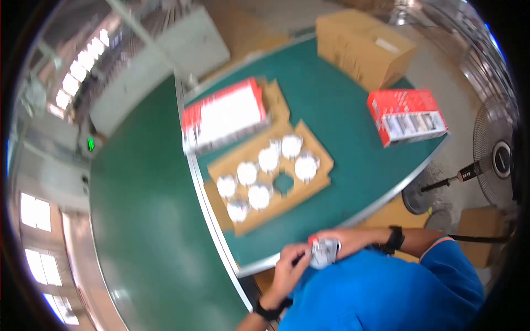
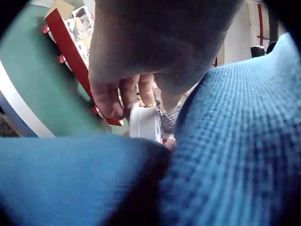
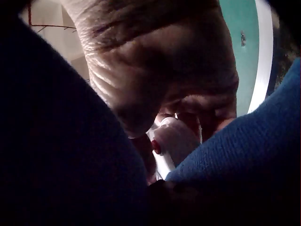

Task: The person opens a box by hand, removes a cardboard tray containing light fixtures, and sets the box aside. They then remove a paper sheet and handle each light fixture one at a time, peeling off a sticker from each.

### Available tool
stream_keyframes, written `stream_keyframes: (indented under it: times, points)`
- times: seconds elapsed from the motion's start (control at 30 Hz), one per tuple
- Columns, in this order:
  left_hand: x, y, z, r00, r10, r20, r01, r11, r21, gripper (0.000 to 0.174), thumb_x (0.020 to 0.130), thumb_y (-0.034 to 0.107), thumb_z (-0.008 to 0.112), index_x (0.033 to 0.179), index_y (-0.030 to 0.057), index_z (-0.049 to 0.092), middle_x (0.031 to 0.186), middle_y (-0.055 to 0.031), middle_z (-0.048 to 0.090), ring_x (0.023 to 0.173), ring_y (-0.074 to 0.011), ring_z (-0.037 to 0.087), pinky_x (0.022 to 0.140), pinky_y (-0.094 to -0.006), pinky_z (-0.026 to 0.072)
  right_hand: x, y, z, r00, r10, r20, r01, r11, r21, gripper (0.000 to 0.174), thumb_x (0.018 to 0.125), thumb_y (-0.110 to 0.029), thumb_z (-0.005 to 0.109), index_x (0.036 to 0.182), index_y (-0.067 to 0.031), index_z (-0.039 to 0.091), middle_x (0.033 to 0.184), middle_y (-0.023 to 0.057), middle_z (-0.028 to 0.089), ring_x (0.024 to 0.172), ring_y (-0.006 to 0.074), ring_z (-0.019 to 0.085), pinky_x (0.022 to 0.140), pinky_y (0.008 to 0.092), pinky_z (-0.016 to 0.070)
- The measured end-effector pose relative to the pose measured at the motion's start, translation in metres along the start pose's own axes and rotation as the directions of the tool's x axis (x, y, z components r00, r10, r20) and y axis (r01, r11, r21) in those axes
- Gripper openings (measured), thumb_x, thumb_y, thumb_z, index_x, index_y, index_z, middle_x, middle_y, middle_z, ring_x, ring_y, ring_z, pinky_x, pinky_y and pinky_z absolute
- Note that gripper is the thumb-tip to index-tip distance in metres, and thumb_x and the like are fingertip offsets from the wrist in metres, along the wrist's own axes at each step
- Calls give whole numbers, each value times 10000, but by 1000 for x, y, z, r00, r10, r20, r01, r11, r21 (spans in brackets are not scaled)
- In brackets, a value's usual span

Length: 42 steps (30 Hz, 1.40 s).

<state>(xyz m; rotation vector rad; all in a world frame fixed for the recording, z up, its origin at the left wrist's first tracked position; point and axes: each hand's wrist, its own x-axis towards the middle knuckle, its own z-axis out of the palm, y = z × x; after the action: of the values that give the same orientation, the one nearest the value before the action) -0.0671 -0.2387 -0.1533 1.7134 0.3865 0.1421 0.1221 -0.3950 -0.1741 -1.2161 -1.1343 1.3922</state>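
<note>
In the head view a small white-and-grey part with a red end is held close to the blue shirt, at the table's near edge. The right hand grips it from the right. From the left, the left hand has its curled fingers on it, beside a small dark spot I cannot identify. The left wrist view shows the left hand with bent fingers against the white part. Seen from the right wrist, the right hand curls round the white part, which has a red knob.
A cardboard tray bears several round white parts on the green table. Beyond it lies an open red-and-white box. Another red box and a large carton stand further right, near a floor fan.
</note>
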Motion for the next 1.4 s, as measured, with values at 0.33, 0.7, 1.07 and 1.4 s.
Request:
stream_keyframes:
  times: [0.33, 0.7, 1.07, 1.4]
  points:
    - [59, 30, -39, 930, 153, 334, -265, 909, 321, 155, 821, 46, 721, 970, 19, 692, 905, -95, 649, 829, -213, 629, 737, -299, 518, 18, 11, -9, 988, 157, 3, -156, 981, 115, 573, 896, -273, 702, 1369, -61, 458, 1199, 61, 616, 1099, 130, 562, 910, 278, 460]
    - [90, 57, -57, 641, 430, 635, -761, 465, 453, 131, 747, 25, 670, 840, 0, 581, 918, -110, 592, 851, -268, 587, 719, -353, 513, 34, -19, -29, 929, 370, 18, -369, 923, 108, 623, 904, -347, 684, 1400, -71, 428, 1198, 58, 598, 954, 105, 588, 672, 224, 509]
    - [81, 20, -46, 631, 676, 381, -728, 346, 591, 178, 680, -3, 648, 840, 45, 585, 907, -100, 631, 804, -272, 608, 690, -358, 509, 35, -19, -29, 953, 264, -150, -256, 964, 73, 489, 856, -255, 737, 1281, -124, 533, 1041, 24, 626, 815, 94, 585, 627, 244, 520]
    - [37, 39, -10, 860, 478, -177, -388, 840, 380, 273, 662, -25, 766, 907, 36, 663, 901, -105, 675, 820, -269, 636, 713, -356, 516, 5, -49, -10, 985, 20, -172, -49, 985, -165, 654, 809, -180, 759, 1376, -50, 460, 1252, 101, 617, 1156, 191, 596, 958, 327, 471]
